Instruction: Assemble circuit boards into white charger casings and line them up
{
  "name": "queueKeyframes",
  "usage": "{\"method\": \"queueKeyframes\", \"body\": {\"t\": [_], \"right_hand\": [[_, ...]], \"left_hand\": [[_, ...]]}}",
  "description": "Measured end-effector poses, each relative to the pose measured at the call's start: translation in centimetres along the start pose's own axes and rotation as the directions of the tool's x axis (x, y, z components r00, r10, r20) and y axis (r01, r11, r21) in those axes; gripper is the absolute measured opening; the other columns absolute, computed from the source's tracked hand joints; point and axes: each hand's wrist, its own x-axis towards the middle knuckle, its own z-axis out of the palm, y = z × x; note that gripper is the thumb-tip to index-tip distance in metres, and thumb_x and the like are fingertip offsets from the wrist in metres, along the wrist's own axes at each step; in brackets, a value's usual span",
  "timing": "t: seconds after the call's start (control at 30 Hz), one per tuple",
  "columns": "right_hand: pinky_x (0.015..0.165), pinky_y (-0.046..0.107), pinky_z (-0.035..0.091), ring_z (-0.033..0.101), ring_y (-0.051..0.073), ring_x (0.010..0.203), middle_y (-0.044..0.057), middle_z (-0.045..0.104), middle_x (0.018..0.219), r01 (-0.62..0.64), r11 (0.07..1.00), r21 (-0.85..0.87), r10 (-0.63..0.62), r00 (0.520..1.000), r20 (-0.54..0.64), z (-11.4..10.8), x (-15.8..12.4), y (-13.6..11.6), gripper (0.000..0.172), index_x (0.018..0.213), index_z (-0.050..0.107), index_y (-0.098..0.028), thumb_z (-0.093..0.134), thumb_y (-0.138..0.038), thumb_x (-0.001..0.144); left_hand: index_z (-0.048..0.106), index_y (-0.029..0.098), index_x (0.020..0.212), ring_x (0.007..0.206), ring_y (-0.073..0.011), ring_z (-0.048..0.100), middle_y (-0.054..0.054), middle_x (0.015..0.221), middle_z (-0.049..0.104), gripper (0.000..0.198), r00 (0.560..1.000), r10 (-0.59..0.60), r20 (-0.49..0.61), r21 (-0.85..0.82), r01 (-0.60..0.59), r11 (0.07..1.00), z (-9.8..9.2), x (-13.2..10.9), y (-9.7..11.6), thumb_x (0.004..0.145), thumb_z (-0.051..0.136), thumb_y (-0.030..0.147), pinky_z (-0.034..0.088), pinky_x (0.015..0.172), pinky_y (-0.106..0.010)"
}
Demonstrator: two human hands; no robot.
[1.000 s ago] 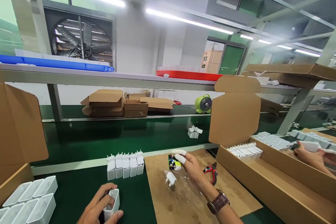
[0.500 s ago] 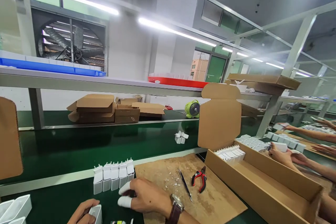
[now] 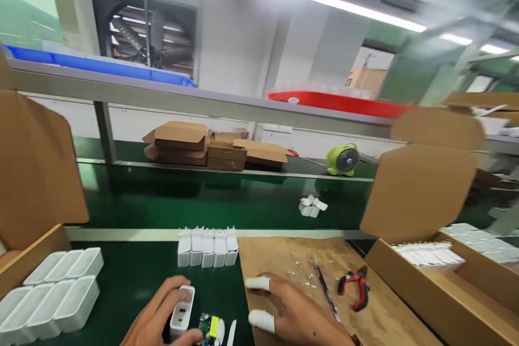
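My left hand (image 3: 160,316) is closed around a white plastic charger housing (image 3: 183,308), whose open top shows slots at the bottom. Just right of it, near my left thumb, lies a small green circuit board (image 3: 211,328) with a yellow part. A thin white plastic piece (image 3: 231,333) is beside the board. My right hand (image 3: 298,311), with white covers on two fingertips, hovers over the brown board (image 3: 279,259); its fingers are apart and hold nothing. Ahead of my hands stands a row of white housings with raised lids (image 3: 208,248).
Several open white housings (image 3: 77,303) are grouped at the left, by a cardboard box (image 3: 36,248). Tweezers (image 3: 325,289) and red-black cutters (image 3: 356,287) lie on the brown board. An open carton (image 3: 441,303) is at the right. A green fan (image 3: 343,160) stands behind.
The view has swung left and down, showing more of the left-hand housings and the circuit board. My right hand has moved away from the lidded row to over the brown board.
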Motion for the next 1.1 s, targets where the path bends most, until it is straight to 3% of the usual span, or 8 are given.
{"method": "queueKeyframes", "body": {"t": [0.13, 0.27, 0.47, 0.57, 0.77, 0.9, 1.0, 1.1], "right_hand": [[0.112, 0.045, 0.052, 0.065, 0.034, 0.129, 0.014, 0.068, 0.143, 0.213, 0.973, -0.084, -0.199, 0.969, 0.146, 3.4, 0.4, -3.0, 0.069, 0.147, 0.062, -0.025, 0.085, -0.035, 0.083], [0.107, 0.053, 0.054, 0.065, 0.038, 0.117, 0.019, 0.07, 0.129, 0.232, 0.928, -0.29, -0.179, 0.964, 0.198, 6.3, 1.4, -4.2, 0.042, 0.123, 0.072, -0.015, 0.077, -0.021, 0.082], [0.096, 0.044, 0.057, 0.066, 0.031, 0.107, 0.013, 0.07, 0.118, 0.204, 0.94, -0.274, -0.215, 0.976, -0.011, 7.9, 0.8, -3.0, 0.031, 0.111, 0.07, -0.02, 0.068, -0.015, 0.08], [0.09, 0.04, 0.059, 0.068, 0.028, 0.102, 0.01, 0.07, 0.116, 0.229, 0.945, -0.232, -0.259, 0.96, -0.108, 7.2, 1.0, -3.2, 0.038, 0.118, 0.068, -0.022, 0.064, -0.012, 0.081], [0.105, 0.04, 0.059, 0.067, 0.026, 0.123, 0.012, 0.065, 0.137, 0.385, 0.923, -0.004, -0.373, 0.893, -0.253, 4.6, 4.3, -4.6, 0.056, 0.141, 0.061, -0.024, 0.061, -0.016, 0.086], [0.114, 0.043, 0.055, 0.064, 0.027, 0.133, 0.013, 0.063, 0.145, 0.385, 0.921, 0.065, -0.336, 0.865, -0.373, 5.5, 5.8, -3.3, 0.06, 0.149, 0.054, -0.023, 0.06, -0.021, 0.09], [0.109, 0.043, 0.059, 0.067, 0.027, 0.129, 0.014, 0.062, 0.147, 0.343, 0.938, 0.056, -0.288, 0.856, -0.429, 6.8, 5.9, -1.3, 0.058, 0.151, 0.051, -0.024, 0.059, -0.023, 0.094], [0.102, 0.039, 0.063, 0.07, 0.027, 0.125, 0.015, 0.062, 0.145, 0.369, 0.93, 0.007, -0.321, 0.818, -0.478, 7.6, 5.8, 0.3, 0.057, 0.152, 0.048, -0.025, 0.059, -0.021, 0.096]], "left_hand": [[0.064, 0.028, 0.141, 0.13, -0.0314, 0.07, -0.014, 0.143, 0.068, 0.056, 0.997, 0.024, 0.068, 0.068, -0.029, 0.997, -1.2, 0.3, -1.0, 0.092, 0.08, 0.05, 0.06, 0.11, -0.038], [0.055, 0.031, 0.151, 0.138, -0.0322, 0.064, -0.013, 0.151, 0.062, 0.071, 0.998, 0.0, 0.065, 0.016, -0.001, 1.0, -1.2, 0.3, -1.0, 0.088, 0.086, 0.04, 0.055, 0.117, -0.044], [0.054, 0.028, 0.151, 0.144, -0.0356, 0.057, -0.015, 0.154, 0.057, 0.077, 0.984, -0.093, 0.149, -0.057, 0.103, 0.993, -2.0, 1.1, 0.0, 0.082, 0.087, 0.03, 0.048, 0.123, -0.053], [0.052, 0.026, 0.152, 0.144, -0.037, 0.055, -0.016, 0.155, 0.053, 0.08, 0.975, -0.12, 0.185, -0.096, 0.139, 0.986, -2.3, 1.5, 0.4, 0.081, 0.087, 0.031, 0.045, 0.124, -0.056], [0.047, 0.027, 0.155, 0.128, -0.0331, 0.062, -0.013, 0.143, 0.057, 0.081, 0.964, -0.151, 0.221, -0.15, 0.186, 0.971, -2.4, 1.6, 0.7, 0.08, 0.078, 0.025, 0.05, 0.117, -0.055], [0.041, 0.031, 0.159, 0.138, -0.0306, 0.056, -0.01, 0.148, 0.057, 0.094, 0.962, -0.106, 0.25, -0.245, 0.169, 0.955, -3.2, 1.7, 0.1, 0.07, 0.061, 0.011, 0.04, 0.125, -0.054], [0.05, 0.03, 0.152, 0.137, -0.0309, 0.056, -0.01, 0.149, 0.055, 0.083, 0.977, -0.117, 0.18, -0.235, 0.158, 0.959, -4.2, 2.1, -0.2, 0.072, 0.056, 0.013, 0.045, 0.119, -0.053], [0.056, 0.028, 0.147, 0.126, -0.0296, 0.061, -0.012, 0.144, 0.056, 0.06, 0.985, -0.116, 0.129, -0.23, 0.143, 0.963, -4.4, 2.4, -0.2, 0.088, 0.051, 0.023, 0.054, 0.107, -0.048]]}}
